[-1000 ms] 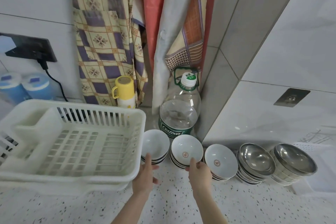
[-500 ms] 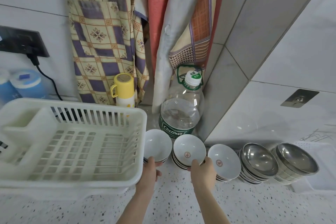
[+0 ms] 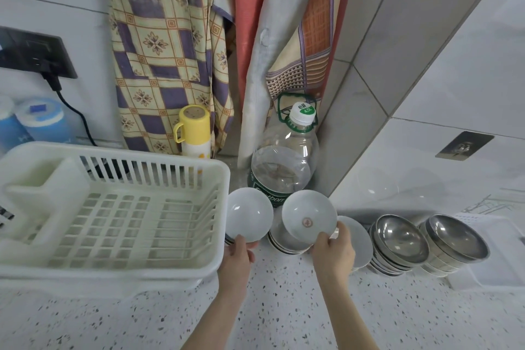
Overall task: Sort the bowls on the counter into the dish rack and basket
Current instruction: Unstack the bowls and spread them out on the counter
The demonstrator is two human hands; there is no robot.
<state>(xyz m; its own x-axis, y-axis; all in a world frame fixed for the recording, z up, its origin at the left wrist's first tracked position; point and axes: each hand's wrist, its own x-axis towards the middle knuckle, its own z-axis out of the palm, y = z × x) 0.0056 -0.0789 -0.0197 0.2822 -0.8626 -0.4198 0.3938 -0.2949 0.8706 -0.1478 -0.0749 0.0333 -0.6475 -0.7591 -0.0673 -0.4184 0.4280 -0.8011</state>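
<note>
Head cam: left hand (image 3: 237,257) grips plain bowl (image 3: 249,219), right hand (image 3: 333,256) grips marked bowl (image 3: 309,217), dish rack (image 3: 221,179) holds no bowls.

Left hand (image 3: 237,257) and right hand (image 3: 333,254) each grip a white bowl (image 3: 249,219).

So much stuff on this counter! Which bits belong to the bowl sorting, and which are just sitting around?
Part of the job:
- plain white bowl, held by the left hand
- red-marked white bowl, held by the right hand
- white bowl stacks
- steel bowl stacks
- white dish rack

Just sitting around:
- water bottle
- yellow flask
- hanging aprons
- wall socket
</note>
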